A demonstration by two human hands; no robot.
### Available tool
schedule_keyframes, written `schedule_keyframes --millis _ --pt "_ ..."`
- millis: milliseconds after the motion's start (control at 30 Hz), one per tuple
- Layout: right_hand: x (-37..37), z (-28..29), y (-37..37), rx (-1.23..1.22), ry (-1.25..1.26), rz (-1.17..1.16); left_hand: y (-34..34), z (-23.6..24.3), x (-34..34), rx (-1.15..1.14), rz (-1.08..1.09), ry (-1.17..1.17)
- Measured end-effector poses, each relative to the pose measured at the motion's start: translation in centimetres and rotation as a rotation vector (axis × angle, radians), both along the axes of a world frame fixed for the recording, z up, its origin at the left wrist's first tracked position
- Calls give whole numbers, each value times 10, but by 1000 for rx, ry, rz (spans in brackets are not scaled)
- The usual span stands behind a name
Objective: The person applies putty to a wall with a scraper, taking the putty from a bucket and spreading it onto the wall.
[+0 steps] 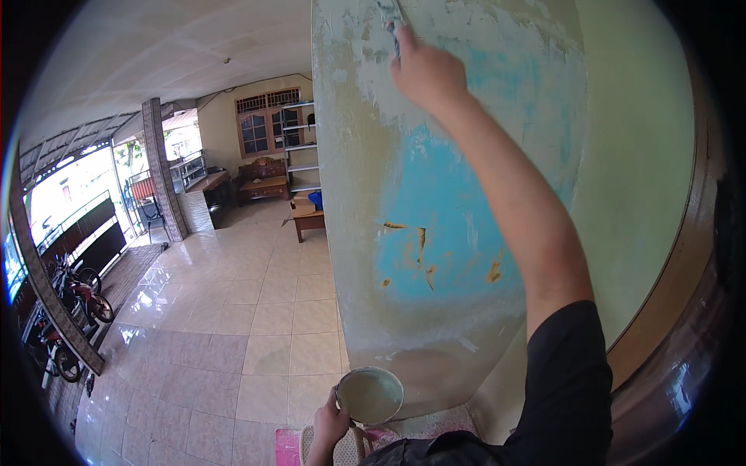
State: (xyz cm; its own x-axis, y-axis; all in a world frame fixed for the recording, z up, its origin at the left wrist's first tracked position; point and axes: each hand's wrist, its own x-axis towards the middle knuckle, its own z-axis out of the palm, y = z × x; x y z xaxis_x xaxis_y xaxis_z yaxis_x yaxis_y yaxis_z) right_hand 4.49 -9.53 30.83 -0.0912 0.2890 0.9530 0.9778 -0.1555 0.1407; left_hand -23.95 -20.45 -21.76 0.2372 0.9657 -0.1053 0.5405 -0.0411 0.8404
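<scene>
My right hand (426, 71) is raised high against a wall pillar (365, 233) and grips a flat scraper blade (391, 17) pressed on its surface. The pillar face shows patches of blue paint (443, 210), pale filler and a few brown chipped spots. Low down, my left hand (330, 426) holds a small round bowl (371, 396) of pale greenish-white paste by its rim, close to my body. My right arm wears a black short sleeve (563, 373).
A glossy tiled floor (233, 326) stretches left toward a porch with a brick column (165, 171), motorbikes (74, 299), a low wooden table (308, 221) and a ladder-like shelf (301, 147). A curved wooden door frame (676, 287) stands at the right. A pink mat (289, 446) lies below.
</scene>
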Motion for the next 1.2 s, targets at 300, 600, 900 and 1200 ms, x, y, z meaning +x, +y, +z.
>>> schedule_keyframes --millis 300,600,900,1200 --pt "12 -125 12 80 -64 192 -1 -29 -15 -1 38 -37" --pt "-9 -69 32 -19 -82 7 3 -33 -8 28 -15 84" --pt "18 -54 -16 135 -35 124 7 -19 1 -35 -10 61" --pt "20 -171 3 -130 -37 181 8 -36 11 41 45 40"
